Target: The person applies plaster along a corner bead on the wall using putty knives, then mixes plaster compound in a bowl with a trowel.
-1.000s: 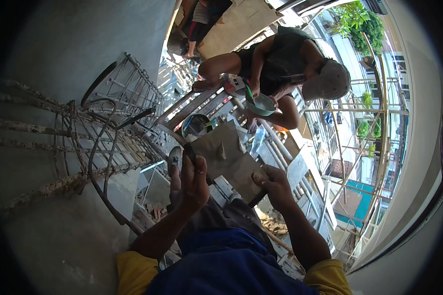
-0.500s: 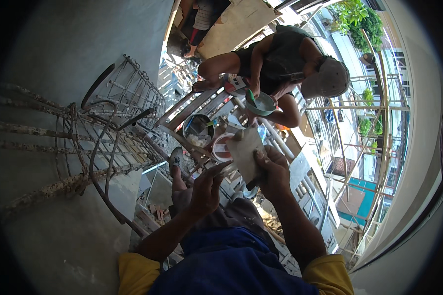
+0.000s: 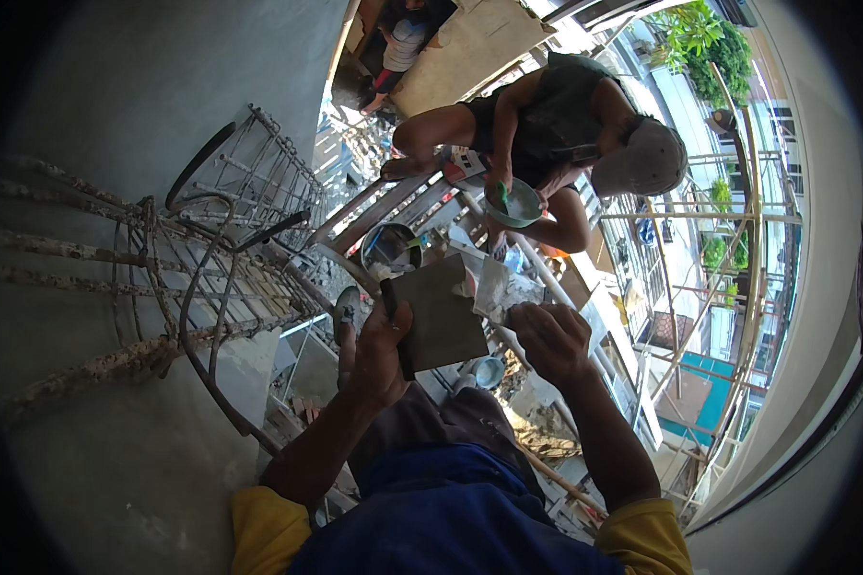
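Observation:
My left hand (image 3: 382, 355) grips a flat, squarish grey scraper (image 3: 441, 321) by the dark strip along its left edge. White paste clings to the scraper's upper right corner. Closed fingers of my right hand (image 3: 551, 340) hold a pale, paste-smeared flat blade (image 3: 491, 286), which looks like a second scraper. That blade reaches up and left to the grey scraper's pasted corner; whether the two touch, I cannot tell. Beyond my hands, a co-worker (image 3: 566, 125) in a cap sits bent over a green bowl (image 3: 516, 204), one hand on a green tool inside it.
Rusty rebar cages (image 3: 144, 259) jut from the grey wall (image 3: 163, 86) on the left. A dark bucket (image 3: 390, 247) with tools stands beyond my left hand. Wooden slats and rubble lie below; bamboo scaffolding (image 3: 753, 220) rises at right. Another person (image 3: 403, 43) is at the far top.
The grey scraper's broad face now shows in my left hand, which was open before. My right hand has drawn slightly right and lower. The far person at the top has shifted.

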{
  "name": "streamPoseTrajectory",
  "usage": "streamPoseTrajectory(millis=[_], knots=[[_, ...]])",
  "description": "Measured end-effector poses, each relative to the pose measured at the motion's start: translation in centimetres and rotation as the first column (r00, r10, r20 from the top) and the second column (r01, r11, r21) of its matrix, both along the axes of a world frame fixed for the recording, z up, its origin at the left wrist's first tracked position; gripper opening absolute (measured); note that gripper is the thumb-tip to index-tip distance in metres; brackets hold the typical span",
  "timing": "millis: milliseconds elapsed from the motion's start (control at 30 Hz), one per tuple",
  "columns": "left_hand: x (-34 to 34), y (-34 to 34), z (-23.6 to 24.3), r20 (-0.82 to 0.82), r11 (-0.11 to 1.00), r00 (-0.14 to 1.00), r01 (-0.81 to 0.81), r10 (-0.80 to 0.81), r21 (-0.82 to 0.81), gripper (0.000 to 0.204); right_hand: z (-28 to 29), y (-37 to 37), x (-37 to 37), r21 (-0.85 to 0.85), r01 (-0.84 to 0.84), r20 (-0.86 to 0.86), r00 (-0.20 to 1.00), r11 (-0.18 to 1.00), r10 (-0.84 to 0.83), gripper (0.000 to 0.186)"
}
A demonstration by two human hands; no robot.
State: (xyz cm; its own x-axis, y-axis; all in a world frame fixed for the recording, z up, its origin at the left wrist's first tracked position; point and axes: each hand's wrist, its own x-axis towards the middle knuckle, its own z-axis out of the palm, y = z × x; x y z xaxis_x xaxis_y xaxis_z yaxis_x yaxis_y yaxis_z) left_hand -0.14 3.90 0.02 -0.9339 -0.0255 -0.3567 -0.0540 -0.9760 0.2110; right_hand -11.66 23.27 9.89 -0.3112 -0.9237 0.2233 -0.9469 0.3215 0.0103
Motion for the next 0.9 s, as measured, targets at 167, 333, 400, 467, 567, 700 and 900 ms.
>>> streamPoseTrajectory(millis=[167,333,400,467,567,700,900], knots=[[0.1,-1.0,-1.8,0.027,0.900,0.992,-0.099,0.122,-0.425,0.047,0.6,1.0,-1.3,-0.059,0.242,0.076,0.969,0.969,-0.237,0.014],[0.4,-1.3,-0.9,0.010,0.302,0.977,-0.056,0.214,-0.952,0.034,2.9,-1.4,-0.8,-0.028,0.363,0.470,0.827,0.931,-0.308,0.008],[0.7,-0.7,-0.5,0.007,-0.096,0.987,0.022,0.160,-0.995,0.028,3.4,-2.8,-0.7,0.013,0.342,0.512,0.805,0.940,-0.300,0.009],[0.9,-1.0,1.8,0.019,-0.101,0.995,0.029,0.102,-0.995,0.024,4.2,-4.1,-0.7,0.021,0.315,0.462,0.839,0.949,-0.289,0.011],[0.9,-1.2,0.9,-0.216,-0.009,0.969,-0.217,0.120,-0.976,0.019,4.5,-4.4,-1.0,-0.045,0.374,0.305,0.888,0.927,-0.343,0.011],[2.2,-1.7,-0.5,-0.221,0.043,0.953,-0.235,0.207,-0.971,0.021,5.4,-5.4,-5.2,-0.469,0.379,0.205,0.925,0.798,-0.319,0.012],[1.8,-1.0,0.2,-0.046,0.211,0.978,-0.090,0.206,-0.973,0.025,19.2,-12.7,-14.0,-0.874,0.237,0.113,0.948,0.424,-0.297,0.022]])
